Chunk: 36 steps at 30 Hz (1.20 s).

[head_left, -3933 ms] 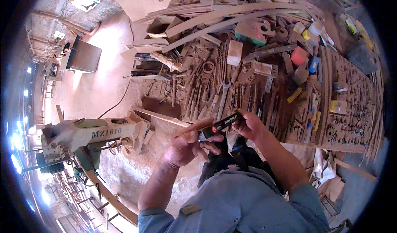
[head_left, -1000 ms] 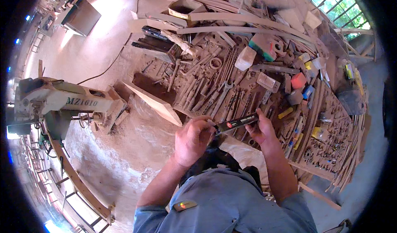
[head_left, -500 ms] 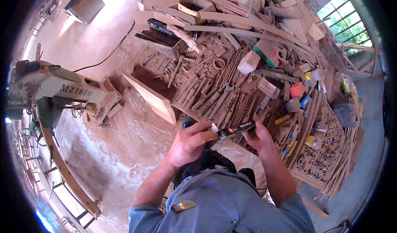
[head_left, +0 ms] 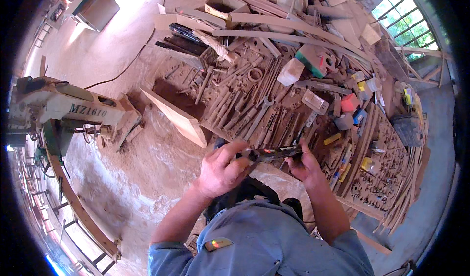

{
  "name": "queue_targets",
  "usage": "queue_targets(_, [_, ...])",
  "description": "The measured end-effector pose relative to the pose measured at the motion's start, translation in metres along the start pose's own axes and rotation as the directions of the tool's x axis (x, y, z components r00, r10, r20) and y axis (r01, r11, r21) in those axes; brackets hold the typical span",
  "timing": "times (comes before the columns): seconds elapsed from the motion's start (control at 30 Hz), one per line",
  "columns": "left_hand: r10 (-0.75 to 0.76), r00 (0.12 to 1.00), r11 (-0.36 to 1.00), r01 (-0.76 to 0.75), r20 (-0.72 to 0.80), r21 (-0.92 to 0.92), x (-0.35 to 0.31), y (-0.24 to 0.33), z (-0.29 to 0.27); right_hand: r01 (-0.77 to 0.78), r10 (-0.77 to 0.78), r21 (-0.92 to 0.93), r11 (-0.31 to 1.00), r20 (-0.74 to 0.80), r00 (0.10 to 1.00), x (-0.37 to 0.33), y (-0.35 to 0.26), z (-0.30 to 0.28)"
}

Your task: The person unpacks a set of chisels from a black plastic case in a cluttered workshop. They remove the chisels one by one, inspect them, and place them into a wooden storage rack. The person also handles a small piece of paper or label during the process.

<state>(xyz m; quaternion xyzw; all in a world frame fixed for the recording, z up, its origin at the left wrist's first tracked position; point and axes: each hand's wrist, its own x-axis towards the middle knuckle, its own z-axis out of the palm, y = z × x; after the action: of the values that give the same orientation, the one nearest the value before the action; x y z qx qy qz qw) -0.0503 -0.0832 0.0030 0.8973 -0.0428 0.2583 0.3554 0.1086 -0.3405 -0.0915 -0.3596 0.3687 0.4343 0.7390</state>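
A slim black box [head_left: 275, 153] with a small red mark is held level in front of my body, above the near edge of the tool-covered bench. My right hand [head_left: 306, 167] grips its right end between thumb and fingers. At its left end, my left hand [head_left: 226, 168] is closed, with thumb and fingertips against the box. Something dark shows between those fingertips, too small to make out. Just beyond the box, an open-end wrench [head_left: 259, 119] and rows of dusty drill bits [head_left: 281, 126] lie on the bench.
A wooden board [head_left: 176, 117] leans at the bench's left front. A large machine arm [head_left: 78, 104] stands at far left. Long wood strips [head_left: 303, 26] cross the back. A clear plastic container [head_left: 291, 72], a red box [head_left: 349, 103] and several small bits [head_left: 377, 183] sit to the right.
The black box has turned so its dark left end now faces me more. The white piece at my left fingertips no longer shows. My left hand has moved slightly; my right keeps its grip.
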Motion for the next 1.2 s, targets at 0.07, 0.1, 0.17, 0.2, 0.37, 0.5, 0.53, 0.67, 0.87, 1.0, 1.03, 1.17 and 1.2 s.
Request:
queue_targets(0.07, [-0.051, 0.996, 0.999, 0.052, -0.070, 0.016, 0.000, 0.006, 0.004, 0.077, -0.077, -0.006, 0.997, -0.042, 0.996, -0.007, -0.001, 0.008])
queue_targets(0.1, [-0.112, 0.991, 0.993, 0.110, -0.073, -0.029, 0.001, 0.012, 0.004, 0.139, -0.140, -0.025, 0.990, -0.058, 0.988, -0.013, -0.001, 0.013])
queue_targets(0.17, [-0.204, 0.974, 0.977, 0.196, -0.099, -0.088, 0.003, 0.016, 0.006, 0.251, -0.256, -0.070, 0.965, -0.070, 0.964, -0.026, -0.005, 0.025])
queue_targets(0.2, [-0.234, 0.964, 0.970, 0.223, -0.124, -0.100, 0.004, 0.016, 0.007, 0.301, -0.307, -0.093, 0.949, -0.065, 0.949, -0.031, -0.008, 0.029])
queue_targets(0.37, [-0.617, 0.779, 0.757, 0.548, -0.112, -0.357, -0.002, 0.020, 0.020, 0.521, -0.513, -0.083, 0.850, 0.099, 0.853, -0.044, -0.014, 0.038])
queue_targets(0.5, [-0.855, 0.480, 0.235, 0.697, 0.197, -0.677, -0.014, 0.011, 0.024, 0.683, -0.649, -0.071, 0.727, 0.256, 0.717, -0.052, -0.011, 0.049])
queue_targets(0.53, [-0.856, 0.416, 0.074, 0.688, 0.308, -0.722, -0.015, 0.010, 0.022, 0.704, -0.667, -0.069, 0.707, 0.264, 0.696, -0.052, -0.011, 0.051])
queue_targets(0.67, [-0.790, 0.347, -0.201, 0.632, 0.505, -0.748, -0.007, 0.015, 0.005, 0.757, -0.707, -0.072, 0.650, 0.309, 0.636, -0.058, -0.014, 0.058])
queue_targets(0.87, [-0.763, 0.485, -0.219, 0.429, 0.428, -0.876, -0.018, 0.014, 0.019, 0.700, -0.646, -0.158, 0.697, 0.286, 0.708, -0.051, -0.021, 0.055])
queue_targets(1.0, [-0.726, 0.544, -0.274, 0.332, 0.421, -0.902, -0.026, 0.009, 0.030, 0.641, -0.613, -0.138, 0.755, 0.196, 0.765, -0.048, -0.015, 0.053])
queue_targets(1.03, [-0.724, 0.553, -0.263, 0.331, 0.412, -0.906, -0.027, 0.009, 0.032, 0.643, -0.616, -0.149, 0.751, 0.191, 0.764, -0.048, -0.015, 0.053])
queue_targets(1.17, [-0.774, 0.495, -0.230, 0.362, 0.395, -0.903, -0.028, 0.006, 0.039, 0.734, -0.695, -0.195, 0.651, 0.238, 0.679, -0.060, -0.017, 0.062])
queue_targets(1.2, [-0.777, 0.466, -0.253, 0.385, 0.424, -0.887, -0.027, 0.004, 0.039, 0.772, -0.724, -0.203, 0.602, 0.268, 0.636, -0.068, -0.018, 0.071])
